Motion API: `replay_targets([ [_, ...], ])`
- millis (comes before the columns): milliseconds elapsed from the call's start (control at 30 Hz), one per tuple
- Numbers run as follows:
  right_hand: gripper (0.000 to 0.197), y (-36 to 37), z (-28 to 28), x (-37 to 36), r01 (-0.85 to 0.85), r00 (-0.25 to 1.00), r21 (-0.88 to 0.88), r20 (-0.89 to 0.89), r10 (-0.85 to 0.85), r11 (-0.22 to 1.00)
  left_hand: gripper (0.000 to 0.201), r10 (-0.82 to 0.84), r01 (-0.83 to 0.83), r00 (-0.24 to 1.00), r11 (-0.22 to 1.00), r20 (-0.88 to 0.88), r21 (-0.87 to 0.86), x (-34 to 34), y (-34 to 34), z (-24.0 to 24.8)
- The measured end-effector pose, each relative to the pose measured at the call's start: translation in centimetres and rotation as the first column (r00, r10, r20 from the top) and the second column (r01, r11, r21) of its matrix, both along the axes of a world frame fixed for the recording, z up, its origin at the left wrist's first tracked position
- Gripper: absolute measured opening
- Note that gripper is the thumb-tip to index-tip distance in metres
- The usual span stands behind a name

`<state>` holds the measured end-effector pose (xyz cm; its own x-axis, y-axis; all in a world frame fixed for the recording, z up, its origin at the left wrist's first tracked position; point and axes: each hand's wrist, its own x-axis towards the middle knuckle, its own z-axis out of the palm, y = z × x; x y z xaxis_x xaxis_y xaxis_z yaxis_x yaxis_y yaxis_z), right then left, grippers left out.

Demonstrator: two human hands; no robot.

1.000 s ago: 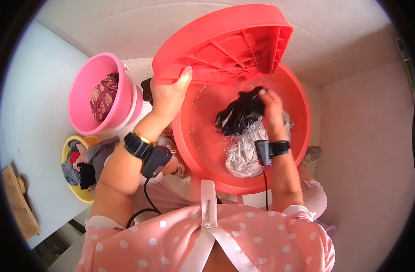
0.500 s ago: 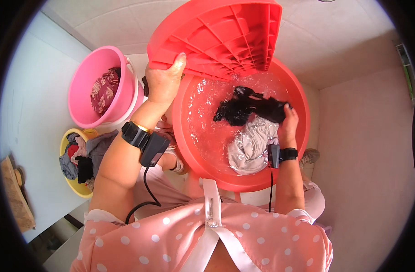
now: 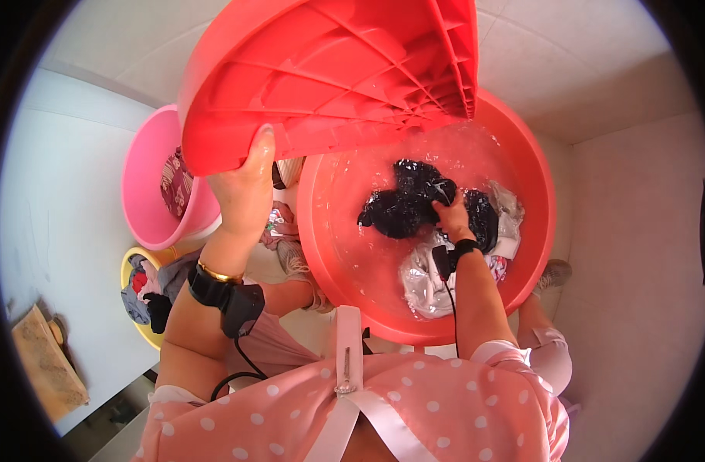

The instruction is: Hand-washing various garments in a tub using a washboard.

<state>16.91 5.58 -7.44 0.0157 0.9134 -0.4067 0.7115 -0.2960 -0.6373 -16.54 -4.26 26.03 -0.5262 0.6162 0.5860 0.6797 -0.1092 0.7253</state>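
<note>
My left hand (image 3: 241, 189) grips the edge of a large red plastic board (image 3: 329, 85) with ribs across its visible face, tilted up over a red tub (image 3: 310, 231) of water. Inside the tub, my right hand (image 3: 454, 219) has its fingers on a wet black garment (image 3: 402, 208) and looks closed on it, though the fingertips are partly hidden. Pale, shiny fabric (image 3: 426, 281) lies in the water near my right wrist. More pale cloth (image 3: 510, 219) sits against the tub's right side, with a dark piece beside it.
To the left stands a pink basin (image 3: 141, 177) with a maroon patterned cloth (image 3: 177, 181) inside. Nearer me, a yellow basin (image 3: 146, 331) holds mixed clothes (image 3: 139, 300). A brown flat object (image 3: 48, 366) rests on the pale surface at far left. Walls rise behind and to the right.
The board has come closer and leftward with my left hand. My right hand has moved left and deeper into the tub along the black garment, and the pale fabric has spread rightward.
</note>
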Motion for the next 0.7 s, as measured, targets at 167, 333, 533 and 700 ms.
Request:
replay_targets([
  [167,0.074,-3.1,2.9,-5.1,-0.313,0.848,-0.442,0.269,0.457,0.841,0.025,0.000,0.001,1.000,1.000,0.011,-0.031,-1.0,-0.5,0.2],
  [333,0.052,-5.9,4.0,-1.4,-0.147,0.981,-0.362,0.063,0.182,0.921,0.026,-0.146,0.148,0.973,0.989,0.179,0.005,0.0,-0.5,0.9],
  [533,0.043,-5.6,9.6,6.1,0.259,0.854,-0.175,-0.419,-0.310,0.950,0.030,-0.454,0.461,0.883,0.886,-0.118,0.045,1.6,-3.5,-0.9],
  [700,0.026,-8.3,17.5,10.0,0.331,0.665,-0.082,-0.687,-0.294,0.940,0.032,-0.595,0.627,0.749,0.779,-0.293,0.021,3.7,-7.4,-4.9],
])
